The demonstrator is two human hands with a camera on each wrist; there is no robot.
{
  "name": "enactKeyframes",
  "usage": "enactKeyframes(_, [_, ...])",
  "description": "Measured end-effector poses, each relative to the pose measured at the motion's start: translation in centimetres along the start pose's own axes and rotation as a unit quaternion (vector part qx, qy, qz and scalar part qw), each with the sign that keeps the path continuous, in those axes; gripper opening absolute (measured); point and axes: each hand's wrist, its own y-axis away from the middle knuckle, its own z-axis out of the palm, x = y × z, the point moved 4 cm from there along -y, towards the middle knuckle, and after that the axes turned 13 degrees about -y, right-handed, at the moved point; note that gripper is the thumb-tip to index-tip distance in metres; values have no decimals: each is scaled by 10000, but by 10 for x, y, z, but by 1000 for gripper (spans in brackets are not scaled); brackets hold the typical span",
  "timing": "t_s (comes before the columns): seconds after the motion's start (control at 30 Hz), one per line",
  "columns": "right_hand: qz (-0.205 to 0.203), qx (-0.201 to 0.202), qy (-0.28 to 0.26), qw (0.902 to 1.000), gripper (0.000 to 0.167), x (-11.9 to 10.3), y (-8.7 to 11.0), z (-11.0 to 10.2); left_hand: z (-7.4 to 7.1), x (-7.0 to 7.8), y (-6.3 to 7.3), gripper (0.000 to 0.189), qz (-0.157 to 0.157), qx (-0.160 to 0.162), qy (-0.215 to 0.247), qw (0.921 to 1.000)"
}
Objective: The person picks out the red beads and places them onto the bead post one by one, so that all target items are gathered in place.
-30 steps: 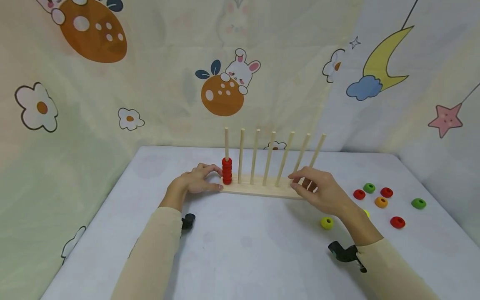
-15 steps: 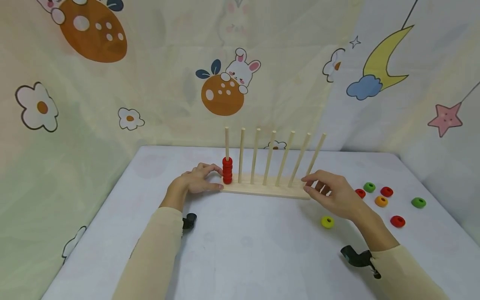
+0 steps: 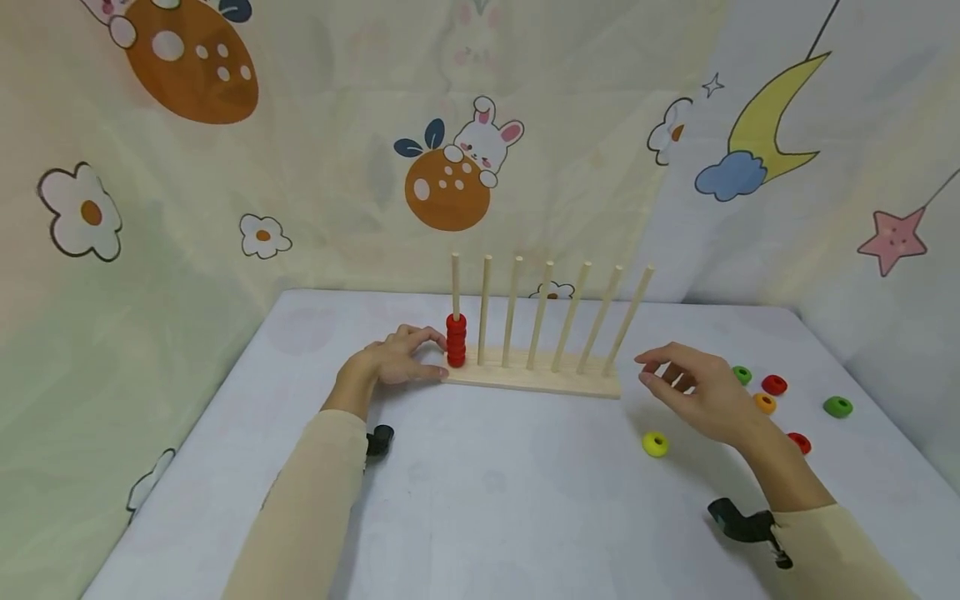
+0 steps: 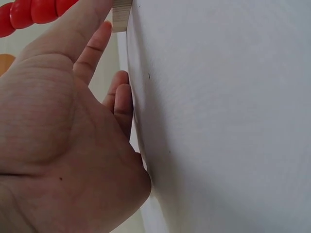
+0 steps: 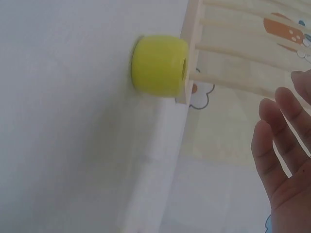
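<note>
A wooden peg rack (image 3: 540, 382) with a row of upright pegs stands on the table. Several red beads (image 3: 456, 342) are stacked on its leftmost peg; the other pegs carry none. At the rack's left end, my left hand (image 3: 392, 358) grips the base between thumb and forefinger. My right hand (image 3: 701, 392) hovers to the right of the rack, fingers loosely bent and holding nothing. In front of it lies a yellow bead (image 3: 655, 444), seen from the side in the right wrist view. An orange bead (image 3: 765, 403) lies partly behind that hand.
Loose beads lie at the table's right: a near green bead (image 3: 742, 375), a red bead (image 3: 774, 384), a farther green bead (image 3: 837, 407) and another red bead (image 3: 799, 442) half covered by the right arm. A patterned cloth (image 3: 330, 167) hangs behind the table.
My right hand has moved right, from the rack's right end toward the loose beads, uncovering that end and the rightmost peg. The left hand stays at the rack's left end.
</note>
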Motion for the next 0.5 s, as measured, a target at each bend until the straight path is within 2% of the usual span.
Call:
enactKeyframes(0.17, [46,38,-21,10000,34,5,8,-5,3,-1,-3,49,-171,-78,-70,9998])
enactKeyframes(0.5, [164,161,161,9996,37,13,20,-14,-1,2,2,53,-28,-39,-27,10000])
